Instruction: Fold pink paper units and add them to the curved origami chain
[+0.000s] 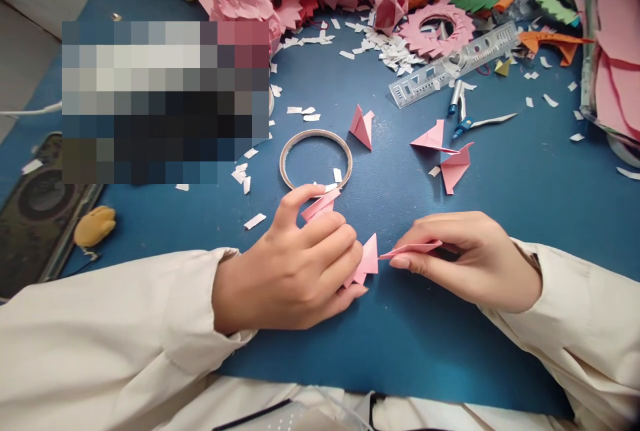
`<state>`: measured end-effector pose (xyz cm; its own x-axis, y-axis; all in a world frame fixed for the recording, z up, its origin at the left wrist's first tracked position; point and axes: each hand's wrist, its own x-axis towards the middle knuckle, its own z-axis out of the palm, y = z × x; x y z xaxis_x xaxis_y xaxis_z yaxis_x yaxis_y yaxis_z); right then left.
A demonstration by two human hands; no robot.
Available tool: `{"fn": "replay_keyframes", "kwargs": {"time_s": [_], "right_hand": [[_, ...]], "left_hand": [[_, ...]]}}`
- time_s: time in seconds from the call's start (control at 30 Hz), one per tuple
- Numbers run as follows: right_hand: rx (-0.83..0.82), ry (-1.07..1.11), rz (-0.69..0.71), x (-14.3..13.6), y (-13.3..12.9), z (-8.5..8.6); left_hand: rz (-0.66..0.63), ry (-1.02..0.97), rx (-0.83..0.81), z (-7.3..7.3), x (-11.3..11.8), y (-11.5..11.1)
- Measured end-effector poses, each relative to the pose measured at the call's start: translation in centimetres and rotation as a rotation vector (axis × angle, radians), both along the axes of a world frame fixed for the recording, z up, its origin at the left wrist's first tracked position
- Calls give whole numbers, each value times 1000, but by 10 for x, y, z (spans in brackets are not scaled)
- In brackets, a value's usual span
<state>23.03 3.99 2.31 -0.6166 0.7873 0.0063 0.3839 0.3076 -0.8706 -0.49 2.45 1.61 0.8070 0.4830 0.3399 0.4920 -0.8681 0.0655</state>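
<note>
My left hand (305,261) is closed around a partly joined strip of folded pink paper pieces (369,259), most of it hidden under the fingers. Its index finger reaches to a small white strip (331,187) at the near rim of a thin tape roll (283,157). Between the thumb and fingers of my right hand (460,254) is a single folded pink paper piece (417,248), its tip close to the strip in my left hand; whether they touch I cannot tell. Three loose folded pink pieces (362,127) lie beyond my hands.
Scissors (465,125) lie open beyond my right hand, near a clear stencil ruler (455,64). White paper scraps (390,51) are scattered about. Folded paper rings (437,29) and pink sheets (617,64) line the back. At left are a phone (37,217) and a yellow charm (95,225).
</note>
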Motion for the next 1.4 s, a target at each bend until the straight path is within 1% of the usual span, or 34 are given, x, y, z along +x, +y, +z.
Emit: {"fn": "replay_keyframes", "kwargs": {"time_s": [0.13,0.2,0.3,0.5,0.7,0.77,0.9,1.0,1.13,1.2,1.3,1.4], "right_hand": [[-27,-101,38,-2,-6,5],[-36,-126,61,-3,-8,7],[-43,-157,73,-4,-8,8],[-110,-207,104,-2,-8,9],[-262,-285,136,-1,-3,9],[-273,-297,149,-2,-1,9],[-221,-290,102,-4,-2,13],[-248,-237,63,-2,-1,16],[-329,-267,95,2,3,17],[-405,-257,92,3,5,16],[-509,-217,98,2,8,13],[-537,-198,106,3,10,11]], "left_hand": [[-46,54,114,-2,-1,-1],[-76,45,139,-2,0,-1],[-108,5,126,-4,1,-2],[-165,-4,114,-5,5,-2],[-210,-9,137,-7,9,-2],[-220,-12,131,-8,10,-1],[-206,-28,113,-7,12,0],[-179,-61,117,-6,11,2],[-136,-63,127,-6,8,5],[-119,-53,112,-6,7,5],[-139,-52,91,-6,5,6],[-158,-53,68,-5,5,6]]}}
